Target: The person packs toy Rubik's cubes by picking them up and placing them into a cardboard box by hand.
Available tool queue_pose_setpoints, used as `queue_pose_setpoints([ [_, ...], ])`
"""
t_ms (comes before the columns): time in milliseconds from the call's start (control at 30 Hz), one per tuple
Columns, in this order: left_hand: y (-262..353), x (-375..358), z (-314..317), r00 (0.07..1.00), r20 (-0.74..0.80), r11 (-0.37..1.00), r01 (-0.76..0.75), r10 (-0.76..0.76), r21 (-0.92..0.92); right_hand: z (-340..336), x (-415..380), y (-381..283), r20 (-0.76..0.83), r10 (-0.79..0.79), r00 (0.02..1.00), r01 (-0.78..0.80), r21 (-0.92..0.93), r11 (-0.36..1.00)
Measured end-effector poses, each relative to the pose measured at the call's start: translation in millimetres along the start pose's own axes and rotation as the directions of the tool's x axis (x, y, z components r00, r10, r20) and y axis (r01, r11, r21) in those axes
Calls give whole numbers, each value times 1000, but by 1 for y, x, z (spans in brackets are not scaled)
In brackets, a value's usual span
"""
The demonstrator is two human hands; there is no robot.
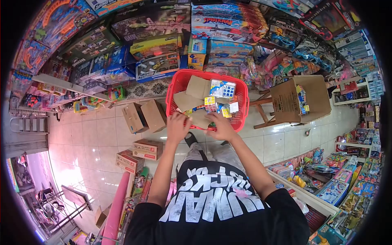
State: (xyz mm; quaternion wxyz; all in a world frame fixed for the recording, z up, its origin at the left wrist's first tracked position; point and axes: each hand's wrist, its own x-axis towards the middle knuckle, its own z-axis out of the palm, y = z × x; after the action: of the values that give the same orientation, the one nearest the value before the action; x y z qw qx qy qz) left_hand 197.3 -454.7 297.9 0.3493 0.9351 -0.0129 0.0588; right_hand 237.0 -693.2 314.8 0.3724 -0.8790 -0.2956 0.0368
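Observation:
In front of me is a red plastic basket (245, 99) with torn cardboard flaps (197, 86), a boxed puzzle cube (223, 88) and several loose puzzle cubes (210, 104) inside. At its near rim, my left hand (179, 125) has its fingers curled over the left end of a brown cardboard piece (199, 119). On the right end of the same piece, my right hand (221, 126) grips with bent fingers. Some cubes lie partly beneath the cardboard, and my fingertips are partly hidden.
An open cardboard box (286, 100) holding packaged cubes rests on a wooden stool (264, 114) at the right. Several brown cartons (148, 149) stand on the tiled floor at the left. Shelves of boxed toys (228, 22) run along the far side, with toy displays (318, 175) at the near right.

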Motion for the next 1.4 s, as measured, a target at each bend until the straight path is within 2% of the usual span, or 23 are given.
queue_pose_setpoints([
  [33,5,1,0,990,143,995,-12,-3,100,12,-1,-1,44,-45,998,47,-27,999],
  [167,1,-2,14,999,15,999,-32,32,-25,27,1,-4,89,30,996,-21,-102,995],
  [200,1,1,10,999,12,999,-36,37,-28,26,1,-2,44,80,996,-79,-11,997],
  [267,5,6,3,982,169,914,141,-82,-379,17,3,0,0,139,990,-139,77,987],
  [300,8,7,1,982,171,913,139,-78,-383,10,4,3,-12,150,989,-148,113,983],
  [367,16,11,-4,989,143,790,114,-33,-603,-11,12,-10,-15,262,965,-252,223,942],
  [400,19,13,-7,989,143,787,113,-31,-606,-17,15,-12,-16,263,965,-254,219,942],
  [467,22,15,-11,999,-25,879,-40,33,-476,-28,24,-19,-182,330,926,-273,280,920],
  [533,21,14,-13,999,-27,889,-50,42,-456,-35,31,-21,-175,394,902,-328,315,891],
  [600,21,12,-16,974,224,792,108,38,-601,-34,39,-17,-71,516,854,-428,469,773],
  [633,13,8,-5,949,316,601,251,3,-759,-27,41,-12,-58,526,849,-417,538,733],
  [667,11,6,-3,948,318,602,250,7,-758,-20,44,-13,-62,528,847,-417,539,732],
  [733,5,6,1,897,441,397,419,-40,-817,-11,50,-14,-152,559,815,-353,635,687],
  [767,1,4,2,903,420,427,417,-93,-802,-15,49,-11,-43,542,839,-406,614,677],
  [800,-3,1,3,902,422,427,417,-89,-802,-15,50,-10,-46,544,837,-406,613,677],
  [867,-7,-3,1,919,339,437,395,-203,-808,-11,51,-1,171,635,754,-540,711,450],
  [933,-14,-7,-3,919,296,456,388,-263,-801,-1,52,18,144,640,754,-524,719,456],
  [1000,-22,-12,-9,903,195,495,378,-382,-782,18,47,50,-48,589,806,-458,579,674],
  [1033,-24,-14,-13,897,152,527,373,-415,-763,19,48,51,-45,590,806,-459,582,672],
  [1100,-27,-18,-21,872,138,515,397,-469,-759,24,50,50,-68,468,881,-418,350,838],
  [1267,-40,-24,-24,825,42,490,375,-564,-787,45,64,5,95,356,930,-366,335,868],
  [1333,-42,-25,-26,822,27,490,365,-568,-791,59,72,-3,50,130,990,-123,-115,986],
  [1400,-42,-24,-29,819,6,494,352,-574,-795,71,81,-7,113,159,981,-136,-187,973],
])
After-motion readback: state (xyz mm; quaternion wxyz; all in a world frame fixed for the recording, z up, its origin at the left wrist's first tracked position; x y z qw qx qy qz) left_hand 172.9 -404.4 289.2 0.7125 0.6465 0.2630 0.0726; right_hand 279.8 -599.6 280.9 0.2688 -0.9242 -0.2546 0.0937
